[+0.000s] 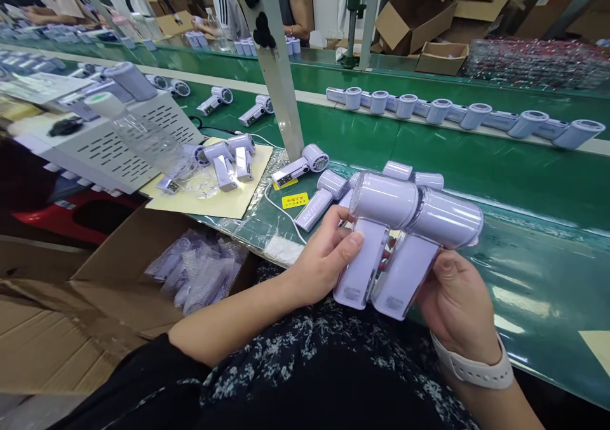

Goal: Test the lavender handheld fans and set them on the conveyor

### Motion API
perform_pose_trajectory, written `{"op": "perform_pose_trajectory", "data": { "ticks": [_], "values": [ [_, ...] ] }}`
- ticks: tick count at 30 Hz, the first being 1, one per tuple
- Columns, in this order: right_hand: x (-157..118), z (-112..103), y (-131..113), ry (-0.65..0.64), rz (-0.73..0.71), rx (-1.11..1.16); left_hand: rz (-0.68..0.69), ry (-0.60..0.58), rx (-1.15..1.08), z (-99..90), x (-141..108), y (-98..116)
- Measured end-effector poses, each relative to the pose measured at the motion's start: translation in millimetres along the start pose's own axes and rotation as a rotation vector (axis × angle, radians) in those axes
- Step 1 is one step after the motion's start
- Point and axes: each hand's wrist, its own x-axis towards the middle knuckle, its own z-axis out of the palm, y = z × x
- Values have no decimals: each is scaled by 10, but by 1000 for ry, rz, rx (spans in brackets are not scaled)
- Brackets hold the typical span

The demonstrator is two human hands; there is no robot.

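Observation:
Two lavender handheld fans are held side by side above my lap, heads up and handles down. My left hand [328, 255] is closed round the left fan [365, 258], its thumb on the handle. The right fan [412, 268] rests in my right hand [457, 296], whose fingers are partly hidden behind the handle. Small printed labels show near both handle ends. Just beyond my left hand, a fan with lettering [317, 206] lies on the green table [538, 258], near another fan [305, 163] and a yellow sticker [295, 201].
A row of fans [407, 106] stands along the line beyond. Left are a cream sheet [243, 195] holding fans, a slotted metal box [138, 138] and an open carton [114, 290] of bagged items. A metal post [281, 80] rises ahead. People sit across the line.

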Motion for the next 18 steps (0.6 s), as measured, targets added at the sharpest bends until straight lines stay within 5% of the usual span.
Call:
{"op": "perform_pose_trajectory", "data": {
  "ticks": [4, 9, 18],
  "values": [
    [37, 1, -2, 16, 48, -19, -120, -77, -102, -35, 100, -1],
    [-4, 76, -34, -83, 186, 55, -152, -13, -194, -77, 163, -106],
    [28, 82, -103, -97, 79, 159, -115, -135, -226, -123, 149, 28]
  ]
}}
